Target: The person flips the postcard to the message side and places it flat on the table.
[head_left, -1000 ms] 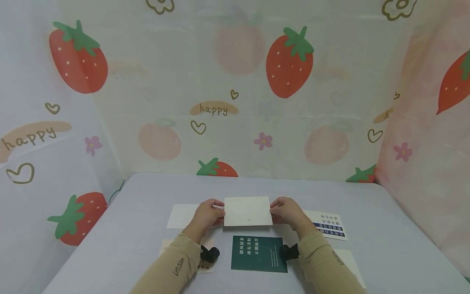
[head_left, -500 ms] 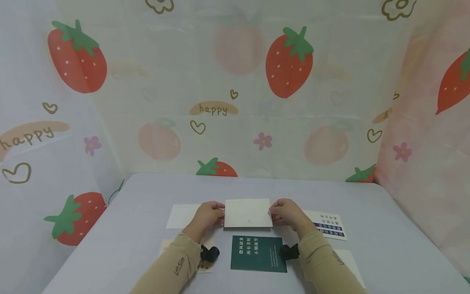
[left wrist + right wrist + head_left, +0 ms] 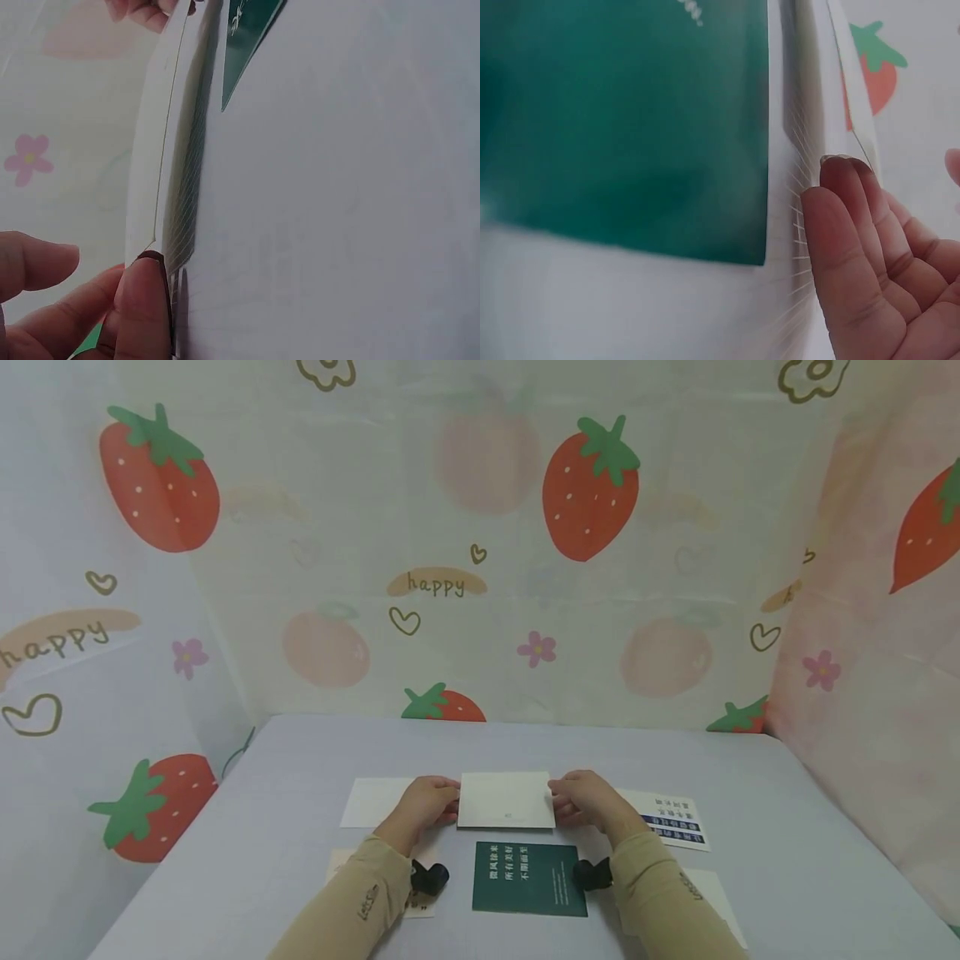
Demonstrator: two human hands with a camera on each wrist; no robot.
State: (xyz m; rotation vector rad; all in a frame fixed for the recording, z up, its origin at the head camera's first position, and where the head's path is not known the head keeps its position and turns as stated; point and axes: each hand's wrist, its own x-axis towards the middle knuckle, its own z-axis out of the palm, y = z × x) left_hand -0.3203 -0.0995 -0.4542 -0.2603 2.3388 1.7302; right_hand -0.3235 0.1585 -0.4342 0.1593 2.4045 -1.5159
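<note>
A blank white card [image 3: 506,800] lies between both hands in the head view, low over the white table. My left hand [image 3: 426,802] is at its left side; in the left wrist view the fingertips [image 3: 142,289] touch the card's corner and the thumb stands apart. On the opposite side, my right hand [image 3: 588,797] has its fingertips at the card edge. Its fingers [image 3: 847,240] look extended in the right wrist view, with the thumb off the card. Directly in front of the white card lies a dark green card [image 3: 528,881] with white writing.
Flat on the table [image 3: 615,747] are more cards: a white one [image 3: 371,802] at left, a cream one [image 3: 420,906] partly under the left sleeve, one with blue bands [image 3: 678,818] at right, and a pale one [image 3: 712,893] beside the right sleeve. Strawberry-patterned cloth hangs behind.
The white card has come down and slightly toward the person, with both hands lowering alongside it. The green card and the other cards stay where they were.
</note>
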